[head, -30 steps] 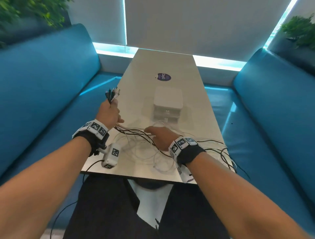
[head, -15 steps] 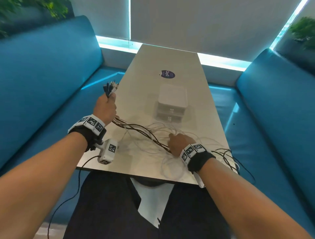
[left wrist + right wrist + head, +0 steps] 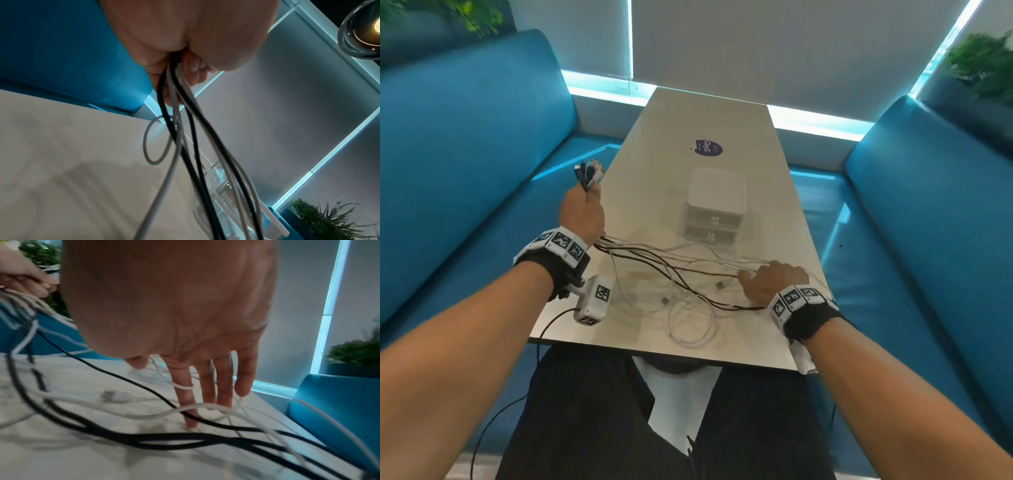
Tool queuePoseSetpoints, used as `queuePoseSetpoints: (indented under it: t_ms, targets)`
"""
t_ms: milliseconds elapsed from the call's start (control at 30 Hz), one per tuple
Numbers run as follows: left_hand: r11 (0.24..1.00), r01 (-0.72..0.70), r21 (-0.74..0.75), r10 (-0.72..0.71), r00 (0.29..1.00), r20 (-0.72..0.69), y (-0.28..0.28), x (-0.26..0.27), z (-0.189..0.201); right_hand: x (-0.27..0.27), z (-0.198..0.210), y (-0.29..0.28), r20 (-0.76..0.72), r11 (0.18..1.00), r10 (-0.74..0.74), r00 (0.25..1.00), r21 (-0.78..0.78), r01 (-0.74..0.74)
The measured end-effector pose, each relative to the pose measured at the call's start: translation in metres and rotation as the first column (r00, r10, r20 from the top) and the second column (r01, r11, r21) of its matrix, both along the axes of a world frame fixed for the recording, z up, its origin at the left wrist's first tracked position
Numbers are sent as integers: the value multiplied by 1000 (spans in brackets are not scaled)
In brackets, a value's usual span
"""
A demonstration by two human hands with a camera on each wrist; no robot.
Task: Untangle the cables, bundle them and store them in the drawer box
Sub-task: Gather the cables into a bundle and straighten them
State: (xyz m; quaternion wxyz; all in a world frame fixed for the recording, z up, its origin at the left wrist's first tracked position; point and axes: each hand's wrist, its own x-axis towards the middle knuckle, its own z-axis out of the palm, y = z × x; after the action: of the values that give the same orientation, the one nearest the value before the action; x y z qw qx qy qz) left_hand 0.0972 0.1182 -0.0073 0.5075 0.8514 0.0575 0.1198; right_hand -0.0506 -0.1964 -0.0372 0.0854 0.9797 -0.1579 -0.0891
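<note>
Black and white cables (image 3: 671, 274) sprawl across the lower middle of the frame, strung between your hands. Your left hand (image 3: 582, 216) clenches their plug ends (image 3: 589, 171) at centre left, higher than before. Your right hand (image 3: 770, 281) has slid out to the lower right, fingers (image 3: 205, 386) straight, combing the strands. Beyond them sits the white drawer box (image 3: 714, 205) on the table (image 3: 722, 113).

Smooth plastic-sheathed cables (image 3: 674, 274), glossy plastic drawer box (image 3: 716, 202), matt pale table (image 3: 702, 113), smooth blue seat upholstery (image 3: 465, 137).
</note>
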Motion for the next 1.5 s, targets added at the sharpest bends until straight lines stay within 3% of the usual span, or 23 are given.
queuePoseSetpoints:
  t_ms: [200, 433, 800, 933, 1067, 1200, 1333, 1500]
  targets:
    - [999, -28, 19, 28, 999, 21, -10, 1, 8, -18, 1, -27, -53, 993, 23, 998, -114, -29]
    - [997, 7, 80, -6, 1000, -15, -15, -9, 6, -20, 0, -51, -36, 991, -122, 992, 48, 124]
    - [999, -10, 48, 9, 1000, 19, -24, -3, 19, -28, 11, -67, -18, 990, -137, 990, -28, 137]
    - [997, -34, 67, 31, 999, 41, -23, -2, 20, -28, 19, -69, -48, 992, -111, 993, 55, 114]
    - [996, -58, 71, 55, 998, 43, -17, -2, 20, -32, 20, -73, -7, 932, 26, 1000, 363, -22]
    - [994, -53, 91, 50, 998, 32, -17, -4, 20, -29, 19, -69, 171, 886, 95, 981, 435, -162]
    - [995, -44, 86, 43, 999, 21, -19, -6, 20, -22, 6, -67, 238, 890, -66, 969, 453, -50]
    - [997, -35, 74, 34, 999, 16, -17, -8, 21, -21, -18, -77, 27, 895, -247, 969, 390, 218]
